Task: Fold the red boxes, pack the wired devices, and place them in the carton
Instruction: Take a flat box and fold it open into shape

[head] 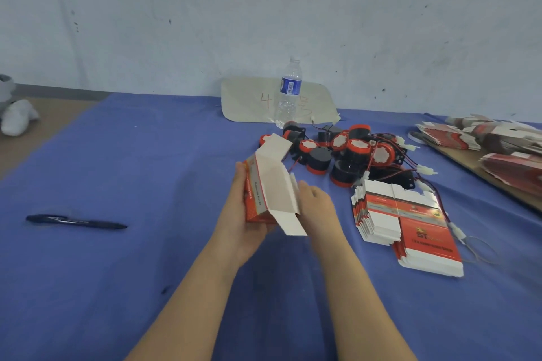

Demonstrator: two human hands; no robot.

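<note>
I hold a half-formed red box (271, 184) over the middle of the blue table, its white inside facing up and its end flaps open. My left hand (239, 214) grips its left red side. My right hand (318, 208) presses against its right wall from behind a flap. Beyond the box lies a heap of black and red wired devices (346, 152) with red and black leads and white plugs. To the right sits a stack of flat red boxes (407, 223). No carton is in view.
A water bottle (289, 94) stands at the back on a pale card (252, 102) by the wall. A dark pen (76, 221) lies at the left. More flat boxes (498, 143) are piled on a brown board at the right edge. White objects (17, 117) sit far left.
</note>
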